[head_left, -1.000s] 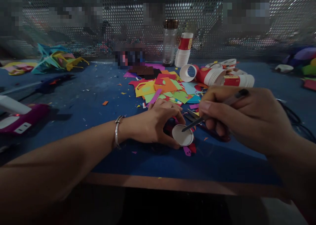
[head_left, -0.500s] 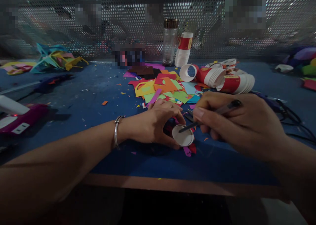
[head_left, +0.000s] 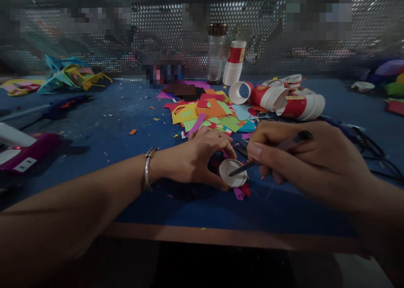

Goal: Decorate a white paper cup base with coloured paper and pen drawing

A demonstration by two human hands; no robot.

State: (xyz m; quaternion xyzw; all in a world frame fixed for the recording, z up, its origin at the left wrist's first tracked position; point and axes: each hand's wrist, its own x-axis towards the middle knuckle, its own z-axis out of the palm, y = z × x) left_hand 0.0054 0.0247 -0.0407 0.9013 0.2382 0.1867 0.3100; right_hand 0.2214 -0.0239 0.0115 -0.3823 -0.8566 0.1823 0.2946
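My left hand point(head_left: 205, 157) is curled around a small paper cup point(head_left: 234, 179), whose round white base faces me. Thumb and fingers hold it at the side, and much of its body is hidden by the hand. A dark pen point(head_left: 292, 140) is pinched in my right hand point(head_left: 303, 161), its tip resting on the white base. A faint curved line shows there. Purple and red paper pieces point(head_left: 239, 193) stick out just below the cup. Partly hidden between the hands lies a dark-bladed tool, perhaps scissors point(head_left: 242, 149).
Coloured paper sheets point(head_left: 211, 109) are heaped beyond my hands. Paper cups point(head_left: 268, 97) lie at the right, near a standing cup stack point(head_left: 234, 62) and a glass bottle point(head_left: 216, 54). A purple-and-white device point(head_left: 31, 153) sits at left, black cables point(head_left: 369, 147) at right. A perforated screen rises behind.
The pen tip has shifted slightly left and down over the cup's base, and a faint curved line now shows there. My right hand has lowered a little; the left holds still.
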